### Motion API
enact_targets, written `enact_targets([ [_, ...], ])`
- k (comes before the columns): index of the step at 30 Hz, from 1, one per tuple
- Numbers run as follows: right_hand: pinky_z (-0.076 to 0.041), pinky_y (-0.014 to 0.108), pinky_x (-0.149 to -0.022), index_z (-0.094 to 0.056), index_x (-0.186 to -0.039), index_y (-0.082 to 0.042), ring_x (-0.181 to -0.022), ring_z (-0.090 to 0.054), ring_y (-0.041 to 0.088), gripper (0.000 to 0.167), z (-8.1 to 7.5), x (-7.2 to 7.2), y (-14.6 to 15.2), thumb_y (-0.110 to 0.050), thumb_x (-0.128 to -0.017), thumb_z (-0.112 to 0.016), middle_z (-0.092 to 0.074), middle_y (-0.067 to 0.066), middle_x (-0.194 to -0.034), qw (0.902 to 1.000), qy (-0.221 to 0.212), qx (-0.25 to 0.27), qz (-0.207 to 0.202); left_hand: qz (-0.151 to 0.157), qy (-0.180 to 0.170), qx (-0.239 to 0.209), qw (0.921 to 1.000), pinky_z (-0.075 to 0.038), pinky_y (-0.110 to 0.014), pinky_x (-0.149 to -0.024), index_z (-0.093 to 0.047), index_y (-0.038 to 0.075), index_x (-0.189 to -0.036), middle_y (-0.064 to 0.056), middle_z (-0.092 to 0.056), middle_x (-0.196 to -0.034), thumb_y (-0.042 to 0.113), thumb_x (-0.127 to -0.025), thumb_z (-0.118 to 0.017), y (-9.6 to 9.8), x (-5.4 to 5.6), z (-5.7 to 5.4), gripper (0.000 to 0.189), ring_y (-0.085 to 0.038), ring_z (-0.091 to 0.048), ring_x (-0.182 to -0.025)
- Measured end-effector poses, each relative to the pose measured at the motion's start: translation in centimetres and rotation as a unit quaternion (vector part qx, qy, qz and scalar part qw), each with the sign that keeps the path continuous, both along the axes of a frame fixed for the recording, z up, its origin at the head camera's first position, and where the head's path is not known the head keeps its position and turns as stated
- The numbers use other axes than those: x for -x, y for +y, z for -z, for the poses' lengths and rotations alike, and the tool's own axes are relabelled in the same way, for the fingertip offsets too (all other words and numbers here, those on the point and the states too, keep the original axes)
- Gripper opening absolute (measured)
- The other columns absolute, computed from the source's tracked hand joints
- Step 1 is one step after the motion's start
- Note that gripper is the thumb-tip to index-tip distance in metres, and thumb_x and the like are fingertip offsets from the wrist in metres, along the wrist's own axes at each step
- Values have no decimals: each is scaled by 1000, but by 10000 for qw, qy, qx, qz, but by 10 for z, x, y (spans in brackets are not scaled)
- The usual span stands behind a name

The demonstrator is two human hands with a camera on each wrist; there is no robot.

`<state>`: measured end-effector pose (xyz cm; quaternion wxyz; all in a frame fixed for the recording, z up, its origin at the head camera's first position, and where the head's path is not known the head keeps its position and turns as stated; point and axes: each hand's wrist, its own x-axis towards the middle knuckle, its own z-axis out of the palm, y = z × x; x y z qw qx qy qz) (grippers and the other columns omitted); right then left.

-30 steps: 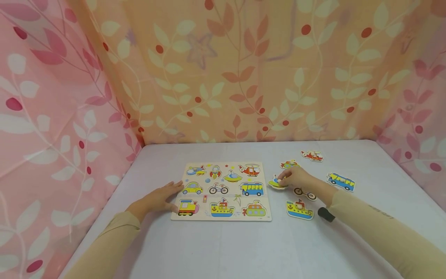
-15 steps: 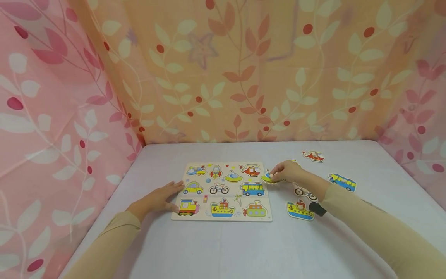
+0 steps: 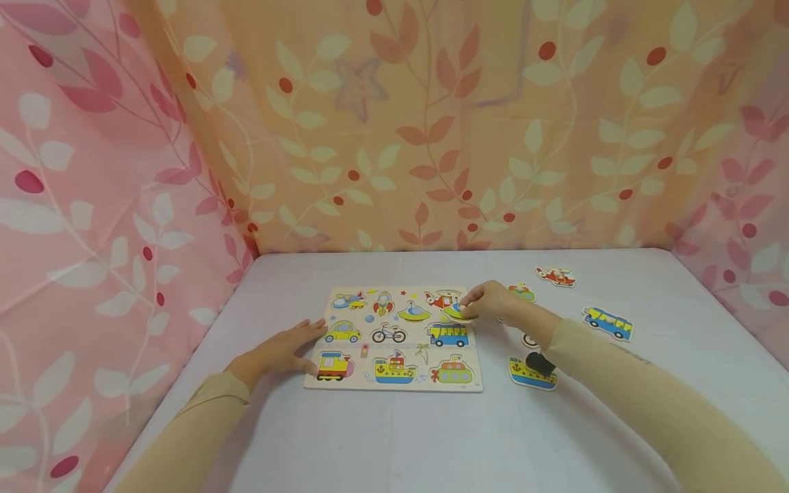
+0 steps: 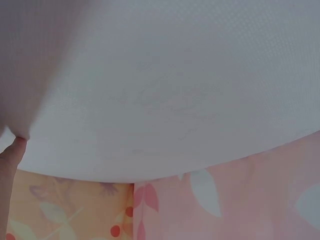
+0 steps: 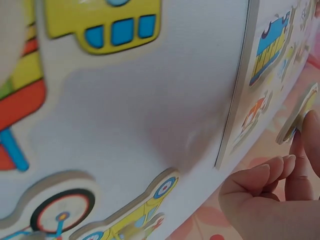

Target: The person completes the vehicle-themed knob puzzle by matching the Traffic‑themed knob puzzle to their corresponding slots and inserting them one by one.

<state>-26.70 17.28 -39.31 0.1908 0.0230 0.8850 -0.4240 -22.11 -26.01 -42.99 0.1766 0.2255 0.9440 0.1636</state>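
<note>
My right hand pinches a flying saucer puzzle piece by its knob, above the upper right part of the puzzle board. The piece partly covers the printed helicopter. In the right wrist view the held piece appears edge-on between thumb and fingers. The board's printed flying saucer lies left of it. An airplane and a rocket with knobs sit in the top row. My left hand rests at the board's left edge, fingers extended; only one finger shows in its wrist view.
Right of the board lie a submarine piece, a helicopter piece, a bus piece and a boat piece. My right arm hides most of a bicycle piece. Patterned curtains surround the white table.
My right hand has carried the flying saucer piece leftward from beside the board to over its upper right part. The left hand stays in place.
</note>
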Motion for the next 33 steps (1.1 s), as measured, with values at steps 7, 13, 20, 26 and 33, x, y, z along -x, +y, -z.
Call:
enact_targets([
  [7,-41,44,-95,-74,-100,-4,-106,-48,28,18,8,6,-12,-14,-85,-76,-61,14,-116,9998,52,185,-76,87,71,-50,9999,-17,-67,-109,-36,7,-150,-12,-25,-158,48,-77,-77,-2,2,1,94,-43,-13,-144],
  [13,-40,43,-96,-74,-100,-5,-107,-49,27,17,10,9,-23,-14,-85,-76,-62,13,-114,9997,8,219,-64,45,18,-42,10000,-17,-66,-109,-36,8,-150,-12,-25,-158,47,-76,-76,-2,2,2,93,-43,-12,-145],
  [20,-44,33,-83,-73,-95,-5,-98,-54,25,12,11,12,-35,-12,-86,-75,-62,11,-106,9997,-3,211,-140,21,31,-36,10000,-17,-66,-109,-35,8,-151,-11,-25,-159,47,-76,-77,-2,1,3,93,-42,-12,-145],
  [26,-48,24,-72,-72,-95,-2,-93,-57,24,11,13,13,-47,-5,-86,-74,-59,14,-111,9980,-232,582,109,30,34,-36,10000,-16,-66,-109,-35,8,-150,-11,-25,-159,47,-76,-77,-2,1,3,94,-42,-12,-145],
  [33,-43,22,-62,-69,-96,2,-84,-57,21,12,16,17,-58,2,-85,-72,-62,14,-105,9934,-357,1073,204,9,44,-16,10000,-17,-66,-109,-35,9,-151,-10,-26,-159,48,-77,-76,-2,1,2,93,-41,-13,-145],
])
